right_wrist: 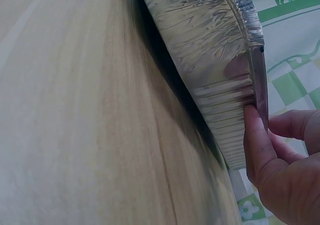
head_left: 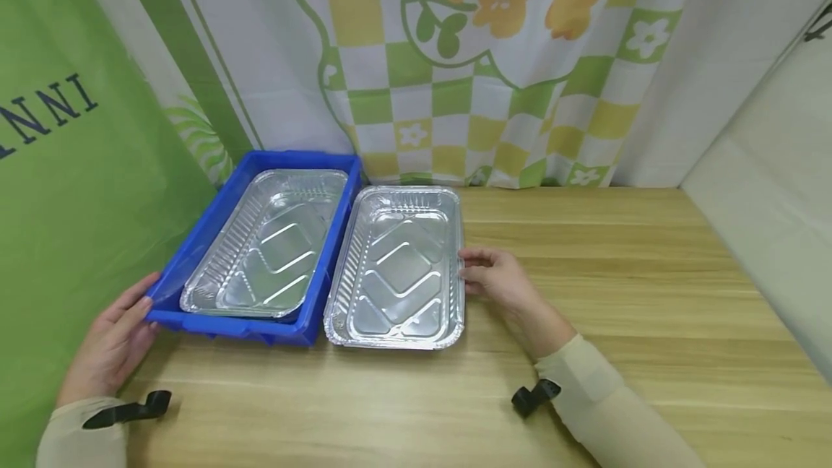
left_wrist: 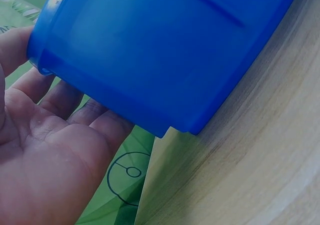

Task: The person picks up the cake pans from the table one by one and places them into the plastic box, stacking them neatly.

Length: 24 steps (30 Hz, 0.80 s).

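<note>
A blue plastic bin (head_left: 243, 325) sits on the left of the table, with one aluminium foil tray (head_left: 279, 251) lying inside it. My left hand (head_left: 112, 344) holds the bin's near left corner. In the left wrist view, its thumb lies at the rim and its fingers go behind the blue wall (left_wrist: 150, 50). A second foil tray (head_left: 406, 273) stands right beside the bin, and nothing shows inside it. My right hand (head_left: 503, 284) pinches this tray's right rim; the right wrist view shows fingers on both sides of the rim (right_wrist: 258, 77).
Underneath is a wood-grain table (head_left: 624, 295), reaching far to the right. A patterned curtain (head_left: 455, 107) hangs along the back edge. Green cloth (head_left: 84, 165) borders the left side, and a pale wall (head_left: 773, 157) the right. Black straps (head_left: 536, 397) are on the wrists.
</note>
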{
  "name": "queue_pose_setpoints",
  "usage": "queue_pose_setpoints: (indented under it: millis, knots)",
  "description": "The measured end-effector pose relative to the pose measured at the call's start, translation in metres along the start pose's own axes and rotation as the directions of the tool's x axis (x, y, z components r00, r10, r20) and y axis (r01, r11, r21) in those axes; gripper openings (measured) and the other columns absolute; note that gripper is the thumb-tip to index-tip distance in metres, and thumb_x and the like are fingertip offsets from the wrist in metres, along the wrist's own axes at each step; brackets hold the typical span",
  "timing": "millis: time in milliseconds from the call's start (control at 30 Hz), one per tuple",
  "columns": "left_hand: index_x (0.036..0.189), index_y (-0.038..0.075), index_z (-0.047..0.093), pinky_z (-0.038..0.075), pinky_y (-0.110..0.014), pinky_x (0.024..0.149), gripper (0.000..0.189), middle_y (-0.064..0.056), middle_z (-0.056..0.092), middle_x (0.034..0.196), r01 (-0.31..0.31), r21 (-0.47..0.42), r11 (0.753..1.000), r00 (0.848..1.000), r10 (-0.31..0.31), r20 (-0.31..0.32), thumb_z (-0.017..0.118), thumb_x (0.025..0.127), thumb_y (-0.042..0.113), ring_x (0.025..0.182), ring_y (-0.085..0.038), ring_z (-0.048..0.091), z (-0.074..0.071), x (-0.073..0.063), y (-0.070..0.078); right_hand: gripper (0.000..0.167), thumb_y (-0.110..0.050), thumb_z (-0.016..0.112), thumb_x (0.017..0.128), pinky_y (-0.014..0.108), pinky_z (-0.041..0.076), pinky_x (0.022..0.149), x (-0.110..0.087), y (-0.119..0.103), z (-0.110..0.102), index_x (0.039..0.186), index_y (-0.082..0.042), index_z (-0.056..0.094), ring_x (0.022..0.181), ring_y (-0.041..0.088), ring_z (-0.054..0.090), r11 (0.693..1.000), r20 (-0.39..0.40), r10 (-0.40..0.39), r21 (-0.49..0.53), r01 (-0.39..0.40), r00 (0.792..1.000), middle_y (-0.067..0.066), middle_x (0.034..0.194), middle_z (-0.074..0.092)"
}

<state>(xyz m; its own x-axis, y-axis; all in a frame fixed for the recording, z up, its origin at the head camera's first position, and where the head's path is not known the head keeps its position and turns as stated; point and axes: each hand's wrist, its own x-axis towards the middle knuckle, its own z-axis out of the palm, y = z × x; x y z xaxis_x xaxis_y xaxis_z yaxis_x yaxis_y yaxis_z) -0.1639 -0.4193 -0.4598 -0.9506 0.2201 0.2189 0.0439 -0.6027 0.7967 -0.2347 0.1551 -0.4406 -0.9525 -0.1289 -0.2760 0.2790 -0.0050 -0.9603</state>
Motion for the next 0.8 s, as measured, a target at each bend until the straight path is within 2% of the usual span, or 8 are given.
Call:
queue_pose_setpoints:
  millis: [567,800]
  knots:
    - [0.147,-0.001,0.040,0.048,-0.029,0.100,0.047,-0.013,0.056,0.136,-0.017,0.011,1.000,1.000,0.017,-0.016,0.026,0.103,-0.009,0.120,-0.022,0.058,0.000,0.002,-0.005,0.045,0.010,0.062,0.087,0.031,0.060,0.080,-0.005,-0.007,-0.004,0.131,0.008,0.053,0.086,0.020,0.062,1.000,0.012,-0.006,0.017,0.006,1.000,0.020,0.116,0.055]
    - [0.147,-0.001,0.039,0.048,-0.029,0.101,0.046,-0.013,0.056,0.137,-0.025,0.003,1.000,1.000,0.025,-0.016,0.026,0.103,-0.009,0.121,-0.022,0.058,-0.001,0.001,-0.004,0.044,0.010,0.061,0.088,0.032,0.060,0.080,-0.007,-0.013,-0.006,0.131,0.011,0.051,0.084,0.018,0.063,0.998,0.014,-0.056,0.012,0.055,0.998,0.020,0.115,0.056]
